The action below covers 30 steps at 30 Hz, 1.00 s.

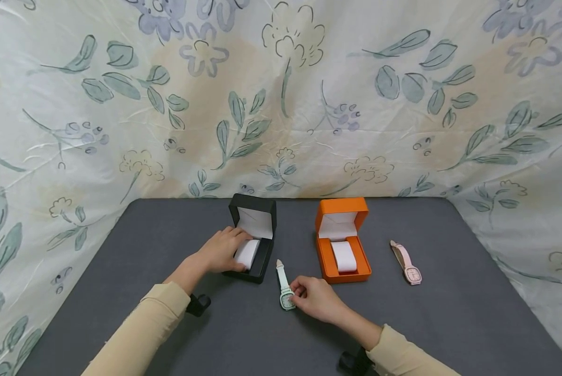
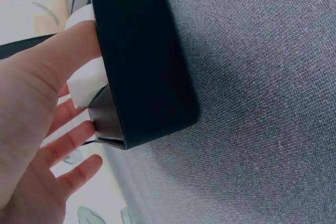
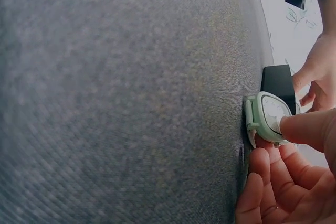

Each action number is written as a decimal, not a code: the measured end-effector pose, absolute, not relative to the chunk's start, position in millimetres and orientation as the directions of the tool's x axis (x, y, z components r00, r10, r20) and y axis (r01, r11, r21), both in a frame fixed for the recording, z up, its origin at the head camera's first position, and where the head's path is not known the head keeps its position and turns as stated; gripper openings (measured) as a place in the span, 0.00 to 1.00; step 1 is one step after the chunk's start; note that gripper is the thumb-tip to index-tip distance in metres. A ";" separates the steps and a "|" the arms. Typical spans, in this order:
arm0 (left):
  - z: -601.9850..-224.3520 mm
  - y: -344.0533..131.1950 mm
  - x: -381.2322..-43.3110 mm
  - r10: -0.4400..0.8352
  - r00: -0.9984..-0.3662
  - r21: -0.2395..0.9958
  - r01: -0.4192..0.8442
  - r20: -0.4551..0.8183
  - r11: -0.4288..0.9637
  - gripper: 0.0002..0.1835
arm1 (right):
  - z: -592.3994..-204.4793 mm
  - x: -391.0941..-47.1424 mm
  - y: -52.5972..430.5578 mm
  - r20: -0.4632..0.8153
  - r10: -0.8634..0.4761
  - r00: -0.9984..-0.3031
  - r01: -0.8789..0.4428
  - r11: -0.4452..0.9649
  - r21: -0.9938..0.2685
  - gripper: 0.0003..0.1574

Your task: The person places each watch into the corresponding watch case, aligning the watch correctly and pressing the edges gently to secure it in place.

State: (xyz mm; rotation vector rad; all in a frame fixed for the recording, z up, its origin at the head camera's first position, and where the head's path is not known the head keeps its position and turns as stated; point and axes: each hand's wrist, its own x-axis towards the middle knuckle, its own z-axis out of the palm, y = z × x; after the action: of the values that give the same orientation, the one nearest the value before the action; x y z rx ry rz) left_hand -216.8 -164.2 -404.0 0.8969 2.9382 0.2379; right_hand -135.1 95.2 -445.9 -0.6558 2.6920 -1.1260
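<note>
At the black watch box (image 1: 263, 259), whose lid stands up, my left hand (image 1: 221, 251) reaches over the near left side. Its thumb (image 2: 79, 43) and fingers grip the white cushion (image 1: 247, 254) inside, while the other fingers spread behind the box wall. My right hand (image 1: 319, 298) pinches the mint-green wristwatch (image 1: 285, 293) by its case. In the right wrist view the thumb lies on the edge of the watch face (image 3: 274, 113) and fingertips are under the side. The watch's strap stretches away over the table toward the gap between the boxes.
An orange watch box (image 1: 328, 258) stands with its lid up and a white cushion (image 1: 344, 256) in it. To its right lies a pink wristwatch (image 1: 406, 262). The dark grey table (image 1: 450, 324) ends at a floral curtain (image 1: 309, 130) behind.
</note>
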 end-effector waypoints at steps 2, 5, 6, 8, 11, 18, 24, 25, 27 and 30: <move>-403.9 -163.9 -216.9 0.560 -0.829 0.163 0.551 -0.010 0.818 0.37 | -446.0 -135.3 95.4 0.035 -0.445 -0.895 -0.336 0.619 -0.710 0.04; -403.1 -163.4 -216.9 0.562 -0.827 0.161 0.554 -0.009 0.817 0.37 | -446.4 -135.5 95.3 0.043 -0.437 -0.898 -0.333 0.614 -0.715 0.04; -402.9 -163.4 -217.1 0.563 -0.826 0.162 0.555 -0.009 0.816 0.37 | -446.5 -135.6 95.2 0.044 -0.434 -0.900 -0.331 0.613 -0.717 0.04; -402.2 -163.5 -217.2 0.563 -0.826 0.172 0.554 -0.003 0.814 0.37 | -446.5 -135.8 95.0 0.048 -0.428 -0.902 -0.329 0.612 -0.719 0.04; -400.7 -163.7 -217.5 0.556 -0.831 0.202 0.547 0.013 0.813 0.36 | -445.4 -136.5 94.8 0.051 -0.416 -0.908 -0.321 0.611 -0.724 0.04; -397.9 -163.6 -217.4 0.538 -0.842 0.224 0.534 0.049 0.815 0.36 | -439.2 -138.1 95.6 0.051 -0.388 -0.920 -0.290 0.589 -0.755 0.03; -397.1 -164.0 -216.4 0.534 -0.842 0.227 0.535 0.070 0.814 0.35 | -434.5 -139.6 97.6 0.039 -0.372 -0.928 -0.260 0.567 -0.782 0.04; -397.2 -164.1 -216.3 0.534 -0.842 0.229 0.536 0.074 0.813 0.34 | -433.8 -139.8 98.1 0.038 -0.372 -0.928 -0.258 0.562 -0.786 0.04; -397.6 -164.1 -216.5 0.533 -0.842 0.228 0.536 0.081 0.813 0.34 | -432.6 -139.9 98.7 0.032 -0.372 -0.927 -0.250 0.555 -0.793 0.04; -398.0 -164.1 -216.7 0.527 -0.846 0.225 0.532 0.085 0.817 0.35 | -431.5 -140.1 99.3 0.023 -0.372 -0.928 -0.241 0.550 -0.800 0.05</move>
State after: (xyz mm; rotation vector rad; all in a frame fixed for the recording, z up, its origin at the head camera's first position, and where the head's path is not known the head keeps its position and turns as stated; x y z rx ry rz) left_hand -216.7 -164.1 -398.0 0.8780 3.0125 0.3813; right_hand -140.1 99.3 -431.5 -0.5238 2.6322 -1.3236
